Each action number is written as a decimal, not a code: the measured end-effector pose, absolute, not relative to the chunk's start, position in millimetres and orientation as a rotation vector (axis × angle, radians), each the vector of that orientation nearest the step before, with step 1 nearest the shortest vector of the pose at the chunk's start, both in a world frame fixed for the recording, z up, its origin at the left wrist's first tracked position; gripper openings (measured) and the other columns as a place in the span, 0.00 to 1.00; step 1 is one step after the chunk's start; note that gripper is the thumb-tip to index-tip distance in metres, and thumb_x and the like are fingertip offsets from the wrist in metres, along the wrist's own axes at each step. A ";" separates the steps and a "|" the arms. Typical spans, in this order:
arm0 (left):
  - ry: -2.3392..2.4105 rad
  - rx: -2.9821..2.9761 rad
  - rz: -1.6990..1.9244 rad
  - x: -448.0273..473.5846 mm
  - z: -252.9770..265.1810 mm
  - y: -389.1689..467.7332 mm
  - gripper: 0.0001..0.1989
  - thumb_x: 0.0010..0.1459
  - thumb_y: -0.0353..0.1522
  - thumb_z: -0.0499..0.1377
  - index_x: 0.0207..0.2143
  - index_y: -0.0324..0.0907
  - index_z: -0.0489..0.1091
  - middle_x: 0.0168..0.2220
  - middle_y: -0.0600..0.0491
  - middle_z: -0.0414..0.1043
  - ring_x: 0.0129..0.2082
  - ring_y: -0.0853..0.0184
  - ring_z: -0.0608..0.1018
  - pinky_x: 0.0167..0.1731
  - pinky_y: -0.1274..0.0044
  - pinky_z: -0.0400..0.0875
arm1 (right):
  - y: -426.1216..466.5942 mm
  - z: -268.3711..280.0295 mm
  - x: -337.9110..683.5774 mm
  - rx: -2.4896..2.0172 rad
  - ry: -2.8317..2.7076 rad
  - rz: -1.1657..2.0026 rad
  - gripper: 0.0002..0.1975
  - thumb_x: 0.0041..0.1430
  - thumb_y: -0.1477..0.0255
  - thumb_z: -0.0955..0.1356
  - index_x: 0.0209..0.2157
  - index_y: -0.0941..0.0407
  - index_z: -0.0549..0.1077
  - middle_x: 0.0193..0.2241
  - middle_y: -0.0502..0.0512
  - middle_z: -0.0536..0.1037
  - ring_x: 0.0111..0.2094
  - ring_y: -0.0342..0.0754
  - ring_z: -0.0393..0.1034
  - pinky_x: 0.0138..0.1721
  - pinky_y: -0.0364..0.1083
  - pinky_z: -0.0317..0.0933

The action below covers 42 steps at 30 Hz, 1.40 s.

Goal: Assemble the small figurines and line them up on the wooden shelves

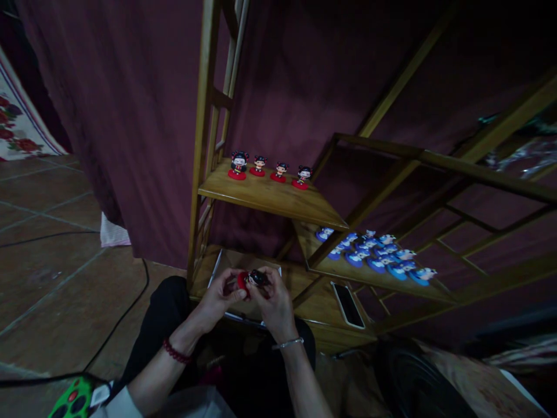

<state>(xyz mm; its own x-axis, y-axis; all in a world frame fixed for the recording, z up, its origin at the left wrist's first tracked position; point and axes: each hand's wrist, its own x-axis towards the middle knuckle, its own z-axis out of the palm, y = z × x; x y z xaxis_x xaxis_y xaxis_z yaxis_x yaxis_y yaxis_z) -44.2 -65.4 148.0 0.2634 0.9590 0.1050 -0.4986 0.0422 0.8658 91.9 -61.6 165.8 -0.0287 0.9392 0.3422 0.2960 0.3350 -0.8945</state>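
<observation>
Between my two hands is a small figurine (255, 278) with black hair and a round red base, lying tilted on its side. My left hand (224, 293) pinches the red base, and my right hand (276, 299) grips the head end. Under my hands lies a shallow open box (221, 261) on the lower shelf. On the shelf above stand several similar figurines (281, 171) on red bases, upright in a row.
A wooden shelf rack (270, 197) stands in front of a dark purple curtain (143, 116). Several blue-and-white figurines (378, 255) fill a shelf at right. A phone (348, 305) lies on the lower board. A black cable (117, 325) crosses the tiled floor near a green object (72, 399).
</observation>
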 end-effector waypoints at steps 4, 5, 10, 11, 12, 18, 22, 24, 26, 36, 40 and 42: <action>0.618 0.967 1.230 -44.2 148.7 -64.7 0.21 0.43 0.34 0.65 0.40 0.39 0.65 0.38 0.50 0.71 0.36 0.67 0.73 0.37 0.75 0.68 | -61.3 169.0 91.9 -1.137 -1.564 0.745 0.10 0.49 0.70 0.68 0.35 0.53 0.65 0.31 0.49 0.72 0.33 0.44 0.70 0.36 0.43 0.67; 0.623 0.966 1.233 -44.3 149.7 -64.9 0.21 0.43 0.34 0.65 0.41 0.39 0.65 0.38 0.49 0.71 0.36 0.67 0.73 0.38 0.75 0.68 | -61.3 170.6 91.9 -1.123 -1.569 0.747 0.10 0.49 0.70 0.68 0.35 0.53 0.65 0.31 0.50 0.72 0.33 0.44 0.71 0.36 0.43 0.67; 0.625 0.936 1.252 -43.3 156.3 -65.7 0.24 0.45 0.34 0.64 0.45 0.41 0.64 0.42 0.48 0.70 0.38 0.66 0.73 0.38 0.73 0.69 | -59.0 178.0 93.7 -1.063 -1.566 0.830 0.14 0.50 0.70 0.68 0.40 0.53 0.66 0.35 0.52 0.74 0.37 0.45 0.72 0.40 0.45 0.67; 0.622 0.931 1.257 -43.0 157.7 -65.8 0.25 0.45 0.34 0.64 0.46 0.41 0.63 0.43 0.48 0.69 0.38 0.66 0.73 0.38 0.73 0.69 | -58.0 178.6 94.4 -1.056 -1.562 0.853 0.16 0.50 0.70 0.68 0.42 0.53 0.66 0.37 0.53 0.75 0.38 0.46 0.72 0.41 0.46 0.67; 0.621 0.928 1.262 -42.7 159.3 -65.8 0.25 0.45 0.34 0.64 0.46 0.41 0.64 0.43 0.48 0.69 0.38 0.66 0.73 0.39 0.73 0.69 | -57.1 179.1 95.1 -1.049 -1.559 0.874 0.18 0.50 0.70 0.68 0.45 0.53 0.65 0.38 0.54 0.75 0.39 0.47 0.72 0.42 0.47 0.67; 0.640 0.932 1.283 -41.3 168.2 -65.4 0.24 0.43 0.33 0.65 0.45 0.39 0.66 0.41 0.48 0.71 0.36 0.67 0.73 0.39 0.75 0.68 | -54.8 184.6 97.4 -1.044 -1.560 0.892 0.23 0.53 0.67 0.66 0.51 0.54 0.63 0.41 0.56 0.75 0.42 0.48 0.71 0.45 0.49 0.65; 0.696 0.958 1.281 -40.6 171.1 -63.9 0.24 0.42 0.33 0.66 0.44 0.40 0.67 0.40 0.49 0.72 0.36 0.68 0.73 0.37 0.77 0.67 | -55.8 191.6 97.6 -1.093 -1.555 0.867 0.22 0.52 0.66 0.66 0.50 0.54 0.64 0.38 0.55 0.76 0.41 0.48 0.71 0.43 0.49 0.66; 0.701 0.971 1.281 -40.2 172.5 -63.3 0.23 0.41 0.32 0.66 0.43 0.40 0.67 0.40 0.50 0.72 0.38 0.68 0.73 0.39 0.77 0.66 | -55.9 194.8 98.2 -1.118 -1.560 0.868 0.22 0.52 0.66 0.66 0.50 0.53 0.64 0.39 0.55 0.75 0.42 0.48 0.71 0.44 0.49 0.65; 0.691 0.982 1.286 -39.4 174.5 -63.2 0.22 0.42 0.32 0.66 0.42 0.40 0.67 0.40 0.50 0.71 0.40 0.67 0.72 0.41 0.76 0.65 | -55.8 197.6 98.9 -1.123 -1.571 0.878 0.23 0.52 0.66 0.66 0.50 0.53 0.64 0.41 0.55 0.75 0.43 0.48 0.70 0.46 0.49 0.64; 0.708 1.037 1.282 -34.4 181.6 -62.4 0.19 0.42 0.32 0.65 0.39 0.40 0.67 0.38 0.52 0.72 0.37 0.68 0.72 0.40 0.76 0.65 | -58.1 207.1 99.0 -1.058 -1.564 0.931 0.20 0.52 0.66 0.67 0.48 0.53 0.65 0.42 0.55 0.75 0.45 0.48 0.69 0.46 0.49 0.64; 0.691 1.083 1.283 -35.9 184.6 -58.8 0.20 0.42 0.32 0.65 0.40 0.39 0.68 0.39 0.51 0.72 0.38 0.67 0.72 0.39 0.76 0.65 | -54.5 209.7 101.4 -1.007 -1.573 0.957 0.21 0.51 0.67 0.67 0.48 0.53 0.66 0.43 0.55 0.75 0.45 0.48 0.69 0.47 0.51 0.63; 0.675 1.117 1.297 -37.1 188.0 -56.5 0.20 0.42 0.32 0.65 0.40 0.39 0.67 0.39 0.51 0.72 0.39 0.66 0.72 0.40 0.76 0.65 | -51.7 212.2 103.1 -0.991 -1.577 0.950 0.21 0.50 0.67 0.68 0.48 0.53 0.66 0.43 0.55 0.75 0.45 0.48 0.69 0.49 0.51 0.62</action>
<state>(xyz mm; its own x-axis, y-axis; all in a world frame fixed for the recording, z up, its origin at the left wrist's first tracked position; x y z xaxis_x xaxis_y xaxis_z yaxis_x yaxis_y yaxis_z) -37.1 -56.5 188.0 0.2011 0.9613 0.1884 -0.3976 -0.0957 0.9126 103.1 -51.7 212.2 -0.1604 0.9295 0.3321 0.1408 0.3545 -0.9244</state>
